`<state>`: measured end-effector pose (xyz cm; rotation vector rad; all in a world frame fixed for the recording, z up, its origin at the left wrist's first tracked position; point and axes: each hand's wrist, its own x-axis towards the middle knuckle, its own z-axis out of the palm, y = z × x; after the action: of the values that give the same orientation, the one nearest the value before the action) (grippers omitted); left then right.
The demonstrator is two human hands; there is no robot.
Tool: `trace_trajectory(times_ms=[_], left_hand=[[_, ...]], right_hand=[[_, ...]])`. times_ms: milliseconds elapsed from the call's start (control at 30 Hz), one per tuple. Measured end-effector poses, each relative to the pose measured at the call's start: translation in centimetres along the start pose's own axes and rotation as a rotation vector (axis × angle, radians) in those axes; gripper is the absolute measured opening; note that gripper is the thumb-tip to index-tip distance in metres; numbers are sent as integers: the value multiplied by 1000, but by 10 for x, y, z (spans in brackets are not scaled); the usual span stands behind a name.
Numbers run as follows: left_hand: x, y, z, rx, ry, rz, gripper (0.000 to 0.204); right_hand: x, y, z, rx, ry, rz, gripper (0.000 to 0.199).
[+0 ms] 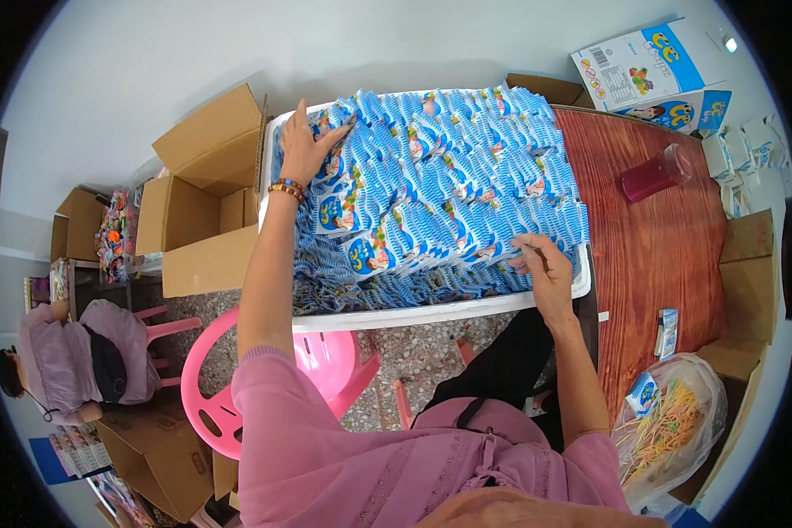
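Observation:
A white foam box (431, 315) in front of me is filled with rows of small blue-and-white striped packets (431, 194), standing close together on edge. More packets show lower down along the box's near side. My left hand (308, 150) is at the far left corner, thumb and fingers spread, its fingertips touching the packets there. A beaded bracelet (288, 188) circles that wrist. At the near right end of the front row is my right hand (544, 271), fingers loosely bent and apart against the packet edges. No packet shows lifted in either hand.
An opened cardboard box (198, 211) stands left of the foam box. To the right, a reddish wooden table (629, 255) bears a red-lidded jar (656, 173). A plastic bag of colourful sticks (669, 431) lies nearer. A pink chair (216, 387) is below; another person (88, 352) sits far left.

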<state>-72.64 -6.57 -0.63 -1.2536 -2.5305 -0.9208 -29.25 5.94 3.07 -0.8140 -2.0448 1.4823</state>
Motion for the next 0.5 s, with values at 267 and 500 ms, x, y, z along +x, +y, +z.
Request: trace_trajectory(times_ms=[267,500], left_hand=[[15,-7,16,-230,-17,9,65],[22,20,1,21,-170,-172,82]], right_hand=[[-10,8,2,-4,-4,8,21],[-16,12,-4,-17,6,13,20]])
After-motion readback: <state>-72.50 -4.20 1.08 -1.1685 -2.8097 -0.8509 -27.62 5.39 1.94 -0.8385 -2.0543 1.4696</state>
